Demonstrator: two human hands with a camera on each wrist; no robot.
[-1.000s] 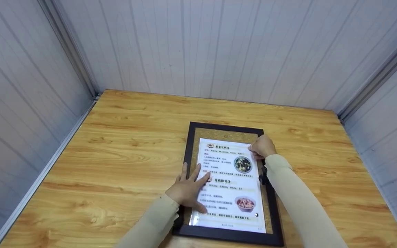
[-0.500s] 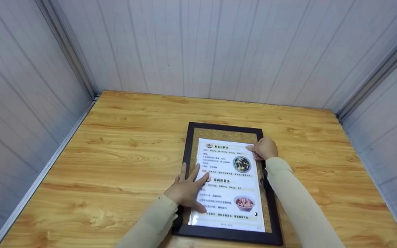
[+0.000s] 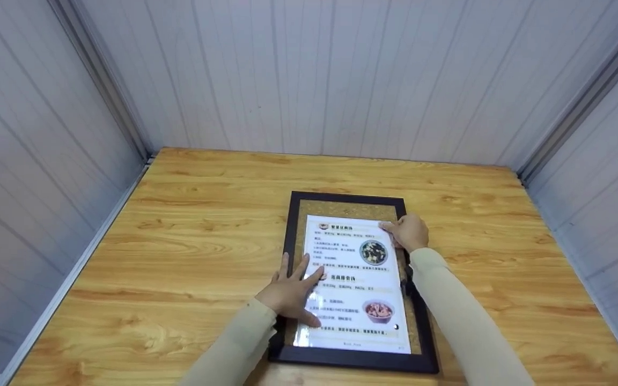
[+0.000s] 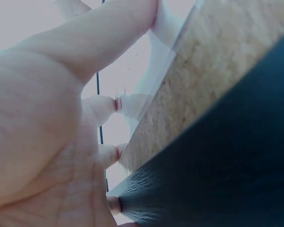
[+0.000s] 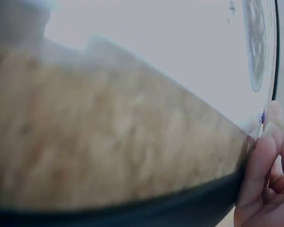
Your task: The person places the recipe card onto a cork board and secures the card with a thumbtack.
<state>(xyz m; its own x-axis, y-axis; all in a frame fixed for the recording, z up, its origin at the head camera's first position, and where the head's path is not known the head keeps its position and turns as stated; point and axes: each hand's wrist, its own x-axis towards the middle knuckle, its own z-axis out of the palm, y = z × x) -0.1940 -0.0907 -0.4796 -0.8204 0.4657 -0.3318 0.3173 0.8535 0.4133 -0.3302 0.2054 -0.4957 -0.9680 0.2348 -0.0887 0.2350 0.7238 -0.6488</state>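
Note:
A laminated sheet (image 3: 341, 316) printed with two food pictures and text lies on a black-framed cork board (image 3: 349, 207). My left hand (image 3: 287, 295) rests with spread fingers across the sheet's left edge and the frame. At the sheet's upper right corner, my right hand (image 3: 410, 231) has its fingertips together. In the right wrist view they pinch a small purple pin (image 5: 263, 117), mostly hidden between them. Another small, dark, round pin (image 3: 396, 326) sits in the sheet's lower right. Cork (image 4: 194, 80) shows beside the sheet in the left wrist view.
The board lies on a wood-grain table (image 3: 196, 257). Pale panelled walls (image 3: 298, 75) close it in at the back and both sides. The board's near edge is close to the bottom of the head view.
The head view has shifted slightly. My right fingertips have moved a little left over the sheet's corner. The left hand has stayed in place.

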